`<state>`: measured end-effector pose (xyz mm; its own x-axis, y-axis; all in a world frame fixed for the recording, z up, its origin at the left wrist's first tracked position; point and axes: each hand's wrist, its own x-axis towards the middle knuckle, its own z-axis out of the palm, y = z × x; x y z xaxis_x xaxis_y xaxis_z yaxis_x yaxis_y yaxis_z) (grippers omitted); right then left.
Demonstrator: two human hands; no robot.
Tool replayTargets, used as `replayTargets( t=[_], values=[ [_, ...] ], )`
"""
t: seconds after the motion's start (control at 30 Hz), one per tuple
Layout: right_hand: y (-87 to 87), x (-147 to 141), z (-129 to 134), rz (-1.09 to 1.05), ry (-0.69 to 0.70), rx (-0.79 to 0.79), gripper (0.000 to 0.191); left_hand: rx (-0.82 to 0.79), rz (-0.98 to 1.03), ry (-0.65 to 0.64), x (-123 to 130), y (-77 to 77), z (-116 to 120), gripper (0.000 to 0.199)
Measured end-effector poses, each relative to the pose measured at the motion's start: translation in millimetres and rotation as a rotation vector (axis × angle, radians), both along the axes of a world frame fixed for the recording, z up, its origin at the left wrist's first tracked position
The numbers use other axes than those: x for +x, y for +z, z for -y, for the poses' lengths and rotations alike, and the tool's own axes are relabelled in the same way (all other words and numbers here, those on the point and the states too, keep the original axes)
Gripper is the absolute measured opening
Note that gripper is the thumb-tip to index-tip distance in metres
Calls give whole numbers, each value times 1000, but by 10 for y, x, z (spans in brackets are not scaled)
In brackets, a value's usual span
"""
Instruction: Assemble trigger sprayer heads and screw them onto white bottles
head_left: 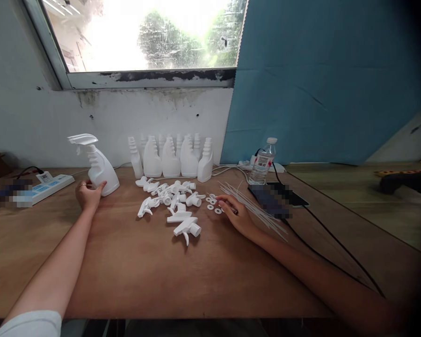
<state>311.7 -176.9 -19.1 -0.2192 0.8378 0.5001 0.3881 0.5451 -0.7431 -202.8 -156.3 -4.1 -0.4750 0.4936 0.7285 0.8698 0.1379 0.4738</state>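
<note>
The spray bottle point(107, 174), its trigger top in place, is at ten o'clock on the bench point(203, 276), the grip of the left hand point(90, 194) pinching its lower body, where a low, light hold looks best for steadying it without squeezing the wall. Toward one o'clock, beyond the loose trigger heads point(183, 216), the bunched fingertips of the right hand point(236, 214) are at the flat white rings point(210, 205); I cannot tell whether they pinch one, but taking a single ring by its edge seems safest, clear of the thin rods point(257, 210) at the hand's two o'clock.
</note>
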Motion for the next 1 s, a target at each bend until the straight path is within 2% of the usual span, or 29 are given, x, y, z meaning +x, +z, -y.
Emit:
replayTargets(
  t=[0.07,0.13,0.23,0.33,0.43,0.53,0.63,0.7,0.83,1.0],
  values=[
    [17,5,11,-17,-16,32,31,20,58,66,79,-9,40,44],
    [48,16,28,-49,-10,64,33,18,81,75,193,-34,104,47],
    [140,29,53,-99,-13,78,39,1,56,17,402,-60,223,51],
    [294,12,66,-168,-31,-8,42,10,-20,-65,623,-6,328,54],
    [459,-40,79,-288,80,-183,43,111,-285,-296,858,144,402,44],
    [554,-110,114,-420,287,-382,45,177,-601,-518,1126,305,474,30],
    [566,-177,193,-507,473,-580,55,214,-831,-607,1386,377,554,23],
    [561,-211,266,-520,527,-688,57,251,-949,-646,1514,379,595,19],
    [579,-246,390,-534,480,-801,42,400,-1045,-726,1634,382,625,17],
    [585,-265,397,-562,396,-758,26,431,-1038,-800,1719,466,634,23]
  ],
)
